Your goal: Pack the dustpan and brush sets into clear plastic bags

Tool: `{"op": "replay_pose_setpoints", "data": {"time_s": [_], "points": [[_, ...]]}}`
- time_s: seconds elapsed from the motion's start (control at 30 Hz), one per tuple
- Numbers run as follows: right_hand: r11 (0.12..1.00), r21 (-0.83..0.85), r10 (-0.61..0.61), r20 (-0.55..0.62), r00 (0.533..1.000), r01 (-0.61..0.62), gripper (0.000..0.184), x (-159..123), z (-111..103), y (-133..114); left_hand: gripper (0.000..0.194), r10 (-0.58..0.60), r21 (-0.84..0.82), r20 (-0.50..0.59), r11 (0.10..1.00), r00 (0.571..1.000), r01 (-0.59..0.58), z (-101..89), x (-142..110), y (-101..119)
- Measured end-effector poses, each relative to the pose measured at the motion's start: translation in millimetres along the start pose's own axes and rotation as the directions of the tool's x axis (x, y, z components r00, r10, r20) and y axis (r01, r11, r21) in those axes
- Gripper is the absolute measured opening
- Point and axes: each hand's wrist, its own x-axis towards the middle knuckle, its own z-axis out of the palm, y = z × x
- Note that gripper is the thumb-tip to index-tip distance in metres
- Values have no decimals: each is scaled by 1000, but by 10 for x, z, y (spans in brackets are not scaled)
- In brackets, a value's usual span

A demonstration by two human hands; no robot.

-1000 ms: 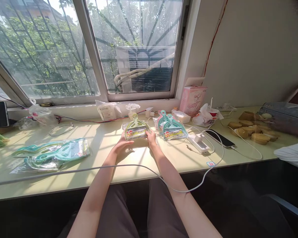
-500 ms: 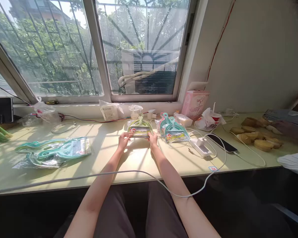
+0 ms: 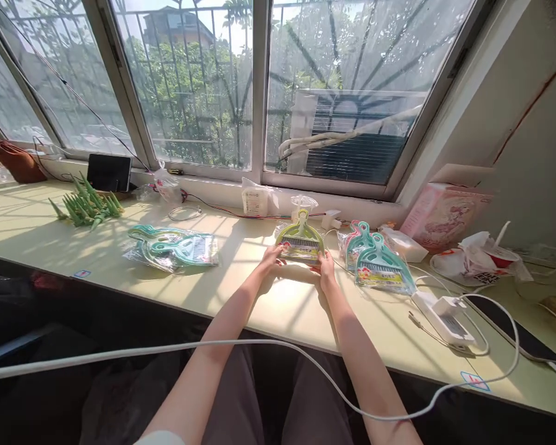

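A yellow-green mini dustpan and brush set point(image 3: 300, 238), wrapped in clear plastic with a printed label, is held upright with its handle pointing away from me. My left hand point(image 3: 272, 257) grips its lower left corner. At the lower right corner, my right hand point(image 3: 325, 264) pinches the other side. To the right lie packed teal dustpan sets point(image 3: 383, 264), overlapping, with a pink edge showing behind them. Left of my hands is another pile of teal and green dustpan sets point(image 3: 181, 246) in plastic, lying on their sides.
A white cable point(image 3: 241, 342) hangs across in front of my forearms. A power strip point(image 3: 445, 318) and a phone point(image 3: 509, 324) lie at the right, near a pink box point(image 3: 445, 213). At the left stand a green spiky plant point(image 3: 90, 204) and a tablet point(image 3: 109, 173).
My view has turned left, so the table's things appear farther right and the plant and tablet come fully into sight. Both hands still hold the yellow-green set.
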Motion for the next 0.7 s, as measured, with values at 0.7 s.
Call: {"op": "replay_pose_setpoints", "data": {"time_s": [0.7], "points": [[992, -24, 127, 271, 954, -125, 36, -257, 85, -52, 10, -69, -221, -35, 973, 997, 59, -8, -212, 189]]}}
